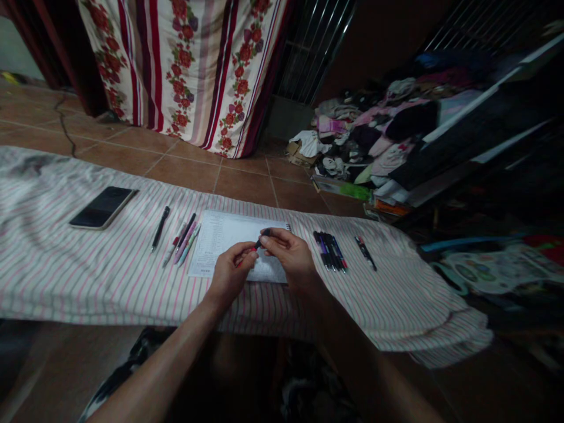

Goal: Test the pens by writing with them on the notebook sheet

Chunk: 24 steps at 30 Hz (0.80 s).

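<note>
Above a white spiral notebook (229, 226), both my hands hold one red and black pen (258, 243). My left hand (232, 265) is closed around its red lower part. At the black upper end, the fingers of my right hand (291, 252) pinch it. Left of the notebook lie several pens (183, 239) side by side, with a single black pen (160, 229) farther left. A row of dark pens (329, 251) rests to the right of the notebook, and another dark pen (365, 252) lies beyond it.
A striped cloth (132, 288) covers the low table. A phone (103, 207) lies on its left part. Behind stand a flowered curtain (194, 70) and a heap of clothes (365, 129) on the tiled floor (194, 167). Dark furniture (493, 147) is at the right.
</note>
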Available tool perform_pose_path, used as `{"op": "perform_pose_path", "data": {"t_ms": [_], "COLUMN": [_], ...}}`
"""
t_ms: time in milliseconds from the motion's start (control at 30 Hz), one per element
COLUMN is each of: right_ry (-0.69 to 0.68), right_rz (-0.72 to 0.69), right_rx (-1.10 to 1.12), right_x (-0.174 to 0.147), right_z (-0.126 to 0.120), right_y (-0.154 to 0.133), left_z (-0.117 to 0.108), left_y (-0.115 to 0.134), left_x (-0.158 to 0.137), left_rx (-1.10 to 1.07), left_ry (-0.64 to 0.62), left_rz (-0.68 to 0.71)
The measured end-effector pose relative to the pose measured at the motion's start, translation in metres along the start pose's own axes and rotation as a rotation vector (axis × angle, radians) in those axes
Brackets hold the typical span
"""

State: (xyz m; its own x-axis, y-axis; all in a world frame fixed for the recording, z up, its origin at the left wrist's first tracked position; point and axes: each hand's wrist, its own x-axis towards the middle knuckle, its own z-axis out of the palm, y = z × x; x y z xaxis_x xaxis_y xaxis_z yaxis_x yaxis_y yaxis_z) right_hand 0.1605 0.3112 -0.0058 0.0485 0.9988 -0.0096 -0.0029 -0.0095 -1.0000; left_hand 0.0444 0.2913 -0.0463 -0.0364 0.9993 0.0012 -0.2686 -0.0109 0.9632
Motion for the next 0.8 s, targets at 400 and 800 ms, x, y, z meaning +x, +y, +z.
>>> {"op": "perform_pose_path", "data": {"t_ms": [400,800], "right_ry": [0.002,0.01], "right_rz": [0.011,-0.01], "right_rx": [0.001,-0.026], "right_x": [-0.001,-0.0004], "right_z": [0.0025,0.0031], "right_y": [-0.0007,0.0031], "left_z": [-0.0022,-0.0019], "left_y": [-0.0022,-0.0007], "left_x": [0.0009,-0.0009], "left_rx": [0.044,0.049], "left_ry": [-0.003,-0.002], "left_rz": [0.031,0.006]}}
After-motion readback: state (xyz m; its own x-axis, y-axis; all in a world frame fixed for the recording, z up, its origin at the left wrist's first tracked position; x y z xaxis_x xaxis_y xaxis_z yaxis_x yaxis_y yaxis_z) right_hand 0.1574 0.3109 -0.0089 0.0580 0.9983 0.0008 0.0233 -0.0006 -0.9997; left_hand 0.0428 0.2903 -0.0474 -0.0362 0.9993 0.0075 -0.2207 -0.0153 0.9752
